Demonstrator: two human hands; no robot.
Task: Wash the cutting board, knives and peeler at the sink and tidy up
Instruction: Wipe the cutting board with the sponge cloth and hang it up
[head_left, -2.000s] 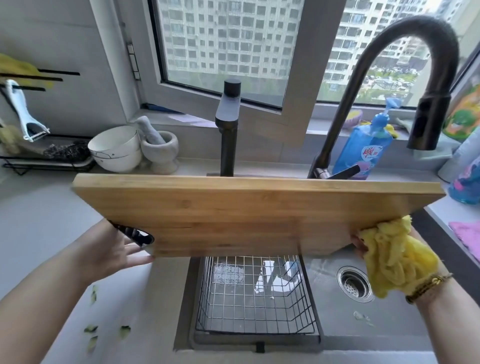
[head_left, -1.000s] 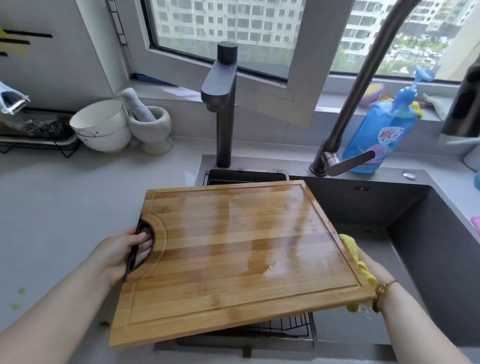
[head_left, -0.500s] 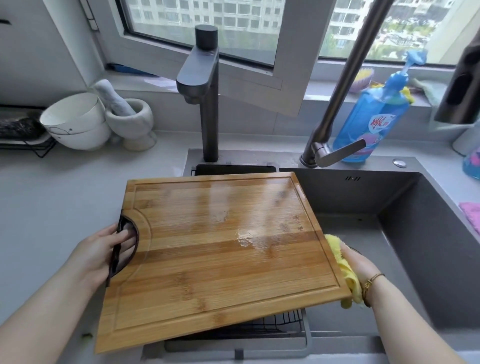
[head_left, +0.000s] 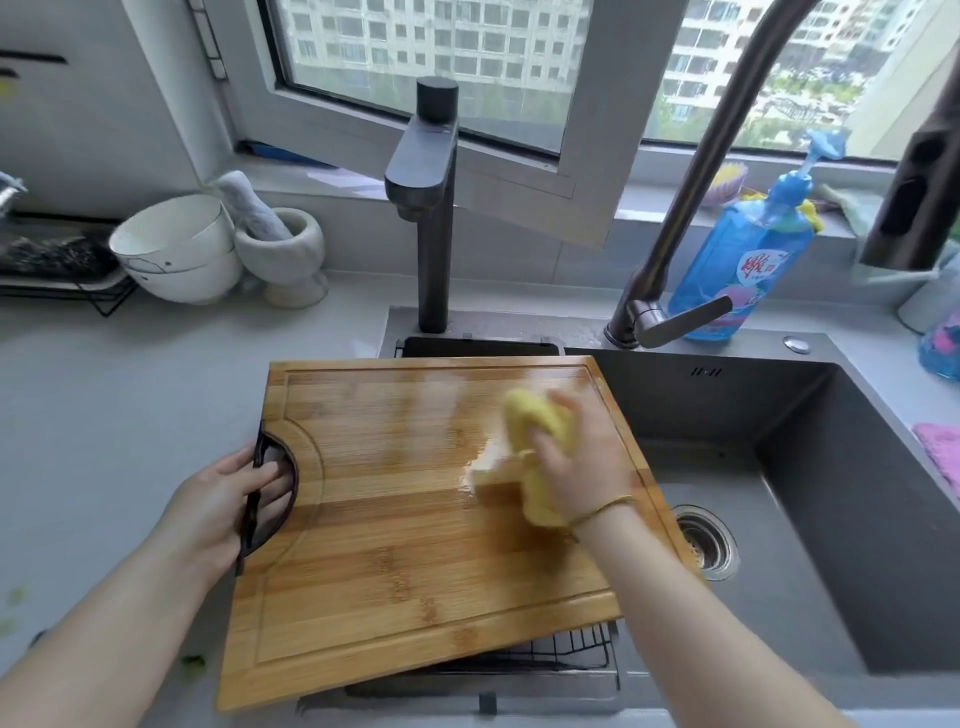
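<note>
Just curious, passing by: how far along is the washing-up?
Done: the cutting board looks wet on top. In hand: the left hand holds its handle over the sink while the right hand rubs it with a yellow cloth. Left: knives and peeler, not in view, and tidying.

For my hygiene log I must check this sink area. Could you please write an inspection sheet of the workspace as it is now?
Surface: grey countertop; sink with wire rack inside.
Job's things: wet-looking cutting board over the rack, yellow cloth; knives and peeler not seen.
Clutter: green scraps, stacked bowls, mortar with pestle, blue dish soap bottle.
Hands: left hand grips board's handle; right hand holds cloth on board.
Cables: nothing seen.
Surroundings: black faucet, arched faucet, window.
</note>
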